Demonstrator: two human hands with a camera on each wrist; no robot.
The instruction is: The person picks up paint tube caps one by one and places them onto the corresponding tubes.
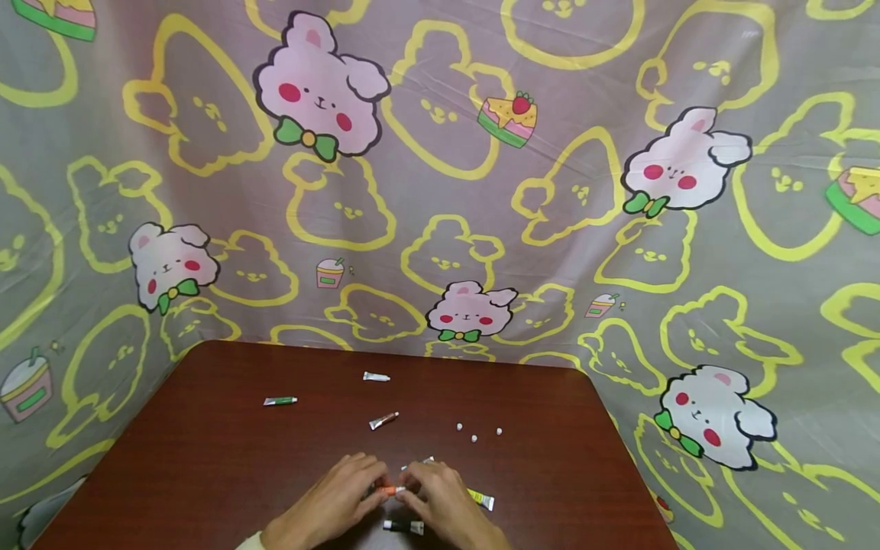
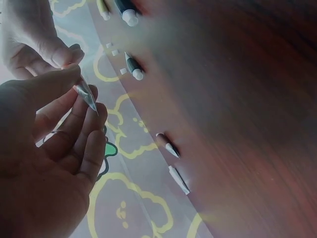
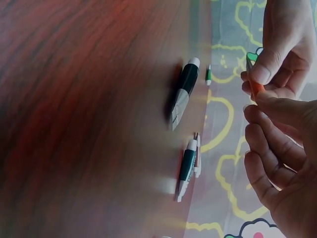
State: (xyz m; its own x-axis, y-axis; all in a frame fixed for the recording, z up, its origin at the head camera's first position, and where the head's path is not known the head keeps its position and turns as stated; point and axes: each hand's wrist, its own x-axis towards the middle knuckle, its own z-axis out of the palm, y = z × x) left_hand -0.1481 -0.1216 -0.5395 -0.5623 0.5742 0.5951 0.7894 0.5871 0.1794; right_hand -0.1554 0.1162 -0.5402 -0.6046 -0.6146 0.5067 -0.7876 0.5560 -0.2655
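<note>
Both hands met low over the near edge of the dark red table (image 1: 206, 458), close to its middle. The left hand (image 1: 330, 504) and the right hand (image 1: 447, 504) shared one small orange tube (image 1: 390, 490): each pinched an end of it between thumb and fingertips, so both grips were closed on the tube, which was held just above the tabletop. In the left wrist view the crimped silver tail of that tube (image 2: 86, 96) stuck out between the left thumb and fingers, with the right hand's fingertips (image 2: 64, 55) closed on the other end. In the right wrist view the orange body (image 3: 255, 88) showed between the two hands.

Other small tubes lay loose on the table. A black tube with a white cap (image 1: 404, 526) lay right at the near edge, below the hands, and a yellow tube (image 1: 481, 499) lay just beside the right hand. A silver-ended one (image 1: 419, 463) peeked out just beyond the fingers. Farther toward the middle lay a reddish-brown tube (image 1: 383, 420), a green tube (image 1: 279, 401) off to the left, and a white tube (image 1: 376, 376) nearest the far edge. Three or four tiny white caps (image 1: 474, 434) sat in a loose cluster to the right of centre. A bunny-print cloth (image 1: 440, 191) hung behind the table.
</note>
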